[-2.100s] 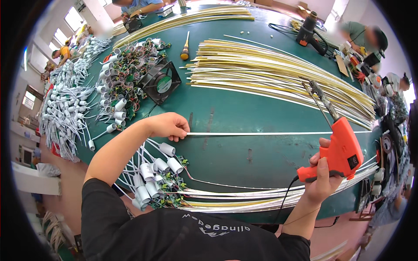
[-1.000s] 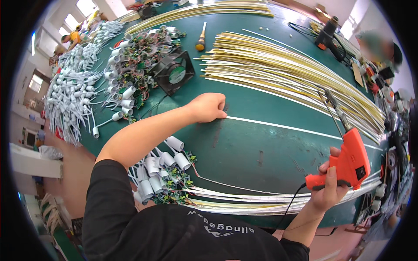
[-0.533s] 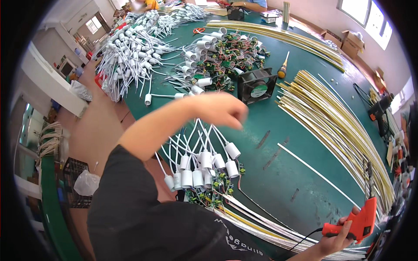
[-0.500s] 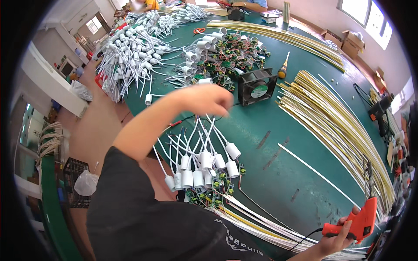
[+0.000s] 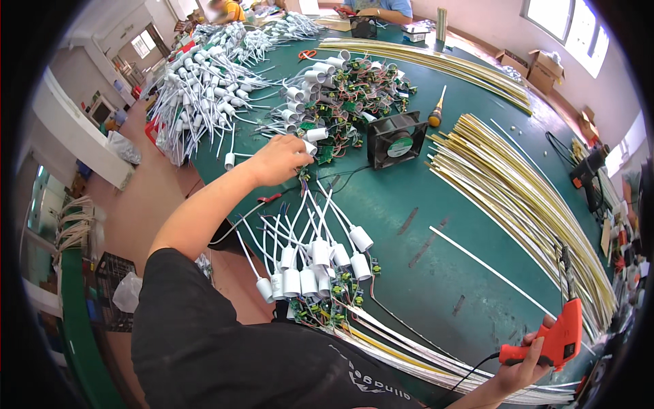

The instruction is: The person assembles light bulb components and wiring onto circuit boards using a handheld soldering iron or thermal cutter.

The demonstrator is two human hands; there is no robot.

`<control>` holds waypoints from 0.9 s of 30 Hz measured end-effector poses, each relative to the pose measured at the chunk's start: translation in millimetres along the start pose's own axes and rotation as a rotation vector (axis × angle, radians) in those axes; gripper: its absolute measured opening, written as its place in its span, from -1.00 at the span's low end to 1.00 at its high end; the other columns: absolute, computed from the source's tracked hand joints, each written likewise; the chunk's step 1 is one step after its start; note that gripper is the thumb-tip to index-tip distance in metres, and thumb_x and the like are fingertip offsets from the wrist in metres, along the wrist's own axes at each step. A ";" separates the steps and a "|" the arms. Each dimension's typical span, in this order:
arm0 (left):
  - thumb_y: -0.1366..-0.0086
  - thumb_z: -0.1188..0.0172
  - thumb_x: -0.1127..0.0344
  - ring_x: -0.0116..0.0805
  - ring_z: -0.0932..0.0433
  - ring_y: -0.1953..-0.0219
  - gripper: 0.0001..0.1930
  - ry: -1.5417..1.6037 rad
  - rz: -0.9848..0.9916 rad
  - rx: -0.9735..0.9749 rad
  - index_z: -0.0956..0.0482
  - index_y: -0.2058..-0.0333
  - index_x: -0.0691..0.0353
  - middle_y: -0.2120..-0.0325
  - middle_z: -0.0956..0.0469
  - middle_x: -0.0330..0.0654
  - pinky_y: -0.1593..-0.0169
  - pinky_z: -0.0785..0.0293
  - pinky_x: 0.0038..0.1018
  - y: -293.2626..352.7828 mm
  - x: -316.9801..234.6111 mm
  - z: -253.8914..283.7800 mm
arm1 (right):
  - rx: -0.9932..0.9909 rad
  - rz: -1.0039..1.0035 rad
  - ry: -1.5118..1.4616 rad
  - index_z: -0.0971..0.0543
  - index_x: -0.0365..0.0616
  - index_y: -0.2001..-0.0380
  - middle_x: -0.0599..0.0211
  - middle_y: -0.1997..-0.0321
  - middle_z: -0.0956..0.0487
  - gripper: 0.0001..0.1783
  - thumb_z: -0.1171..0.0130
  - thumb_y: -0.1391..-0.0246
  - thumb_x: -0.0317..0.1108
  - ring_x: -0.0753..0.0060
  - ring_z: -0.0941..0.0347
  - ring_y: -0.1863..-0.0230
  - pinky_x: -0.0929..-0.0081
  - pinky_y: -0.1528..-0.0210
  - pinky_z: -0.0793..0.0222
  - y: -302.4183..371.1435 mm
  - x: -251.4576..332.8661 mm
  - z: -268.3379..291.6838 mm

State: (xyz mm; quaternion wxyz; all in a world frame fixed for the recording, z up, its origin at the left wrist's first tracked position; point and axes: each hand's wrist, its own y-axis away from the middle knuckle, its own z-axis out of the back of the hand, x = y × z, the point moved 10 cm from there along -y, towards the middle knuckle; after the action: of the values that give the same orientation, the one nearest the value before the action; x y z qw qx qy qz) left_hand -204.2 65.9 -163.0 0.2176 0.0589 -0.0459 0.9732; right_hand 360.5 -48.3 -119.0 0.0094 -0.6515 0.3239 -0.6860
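My left hand (image 5: 279,162) reaches to the near edge of a pile of circuit boards with wires (image 5: 354,95). Its fingers are closed on a white lamp socket (image 5: 310,148), partly covered by the fingertips. Just below them lies a small green circuit board (image 5: 304,177). At the lower right, my right hand (image 5: 528,360) grips a red soldering gun (image 5: 558,337) by its handle, metal tip pointing up and away. Between my arms, several white lamp sockets with cables (image 5: 320,252) stand grouped at the near table edge, with more boards (image 5: 327,310) beside them.
A black fan (image 5: 397,140) and a screwdriver (image 5: 436,112) are on the green table (image 5: 395,204). Yellow-white strips (image 5: 511,191) lie in bundles at right. White corded sockets (image 5: 211,88) are heaped far left, near orange scissors (image 5: 308,54). Another person (image 5: 385,8) sits across.
My left hand has moved left and slightly down to the near edge of the board pile, closing on a lamp socket. My right hand keeps the soldering gun, slightly shifted up and left.
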 end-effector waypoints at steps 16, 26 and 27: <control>-0.02 -0.30 0.41 -0.17 -0.55 0.27 -0.76 0.443 0.266 -0.355 -0.44 0.35 0.27 0.42 -0.49 -0.12 0.16 -0.46 -0.37 30.8 62.9 42.4 | 0.009 -0.047 -0.045 -0.28 -0.40 -0.15 0.01 -0.07 -0.47 -0.49 -0.05 -0.17 -0.40 0.68 -0.30 0.38 0.73 0.34 -0.24 2.1 -7.1 -0.1; -0.06 -0.33 0.46 -0.54 -0.48 0.39 -0.75 1.148 -0.180 0.023 -0.46 0.29 0.24 0.38 -0.48 -0.28 0.28 -0.43 -0.55 -79.2 -183.4 72.5 | 0.161 -0.334 -0.136 -0.41 -0.29 0.01 0.17 0.23 -0.57 -0.53 -0.27 -0.04 -0.36 0.45 -0.50 0.31 0.51 0.30 -0.46 32.8 -39.8 -39.6; -0.08 -0.31 0.48 -0.56 -0.45 0.41 -0.74 1.335 -0.141 0.129 -0.44 0.27 0.22 0.39 -0.46 -0.32 0.30 -0.41 -0.58 -89.8 -207.9 53.0 | 0.177 -0.352 -0.154 -0.40 -0.28 0.00 0.18 0.21 -0.57 -0.53 -0.22 0.02 -0.50 0.44 -0.51 0.26 0.51 0.28 -0.48 35.7 -37.4 -58.5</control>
State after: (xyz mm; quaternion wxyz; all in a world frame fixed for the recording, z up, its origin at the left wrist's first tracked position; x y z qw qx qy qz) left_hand 26.1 53.8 -132.8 0.2583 -0.5395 0.1607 0.7851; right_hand 299.0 -34.9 -165.1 -0.0288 -0.7451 0.1417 -0.6511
